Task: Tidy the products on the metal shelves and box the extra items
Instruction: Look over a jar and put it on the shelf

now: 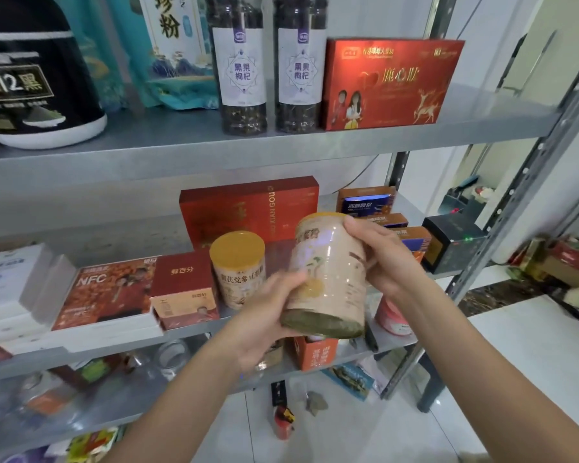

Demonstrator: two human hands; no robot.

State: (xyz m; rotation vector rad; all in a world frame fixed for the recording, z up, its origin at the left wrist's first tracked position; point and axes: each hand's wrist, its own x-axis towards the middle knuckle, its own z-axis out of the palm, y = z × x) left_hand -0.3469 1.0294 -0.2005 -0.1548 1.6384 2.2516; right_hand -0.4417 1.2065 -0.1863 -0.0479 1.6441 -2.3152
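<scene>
1. So we've got the can (328, 275) tilted before the middle shelf (121, 242) — left hand (264, 315) and right hand (388, 262) both wrapped round it.
2. Looks stiff, slick — we'd grip its sides mid-height.

The held can (328, 272) is finished in pale pink-beige, with a yellow lid. The standing can (237, 272) is cream, also yellow-lidded. The gift box (391, 83) is printed red with gold deer. The left bottle (243, 71) and the right bottle (300, 71) are labelled white with a lavender diamond. The metal shelf (214, 155) is grey.
</scene>
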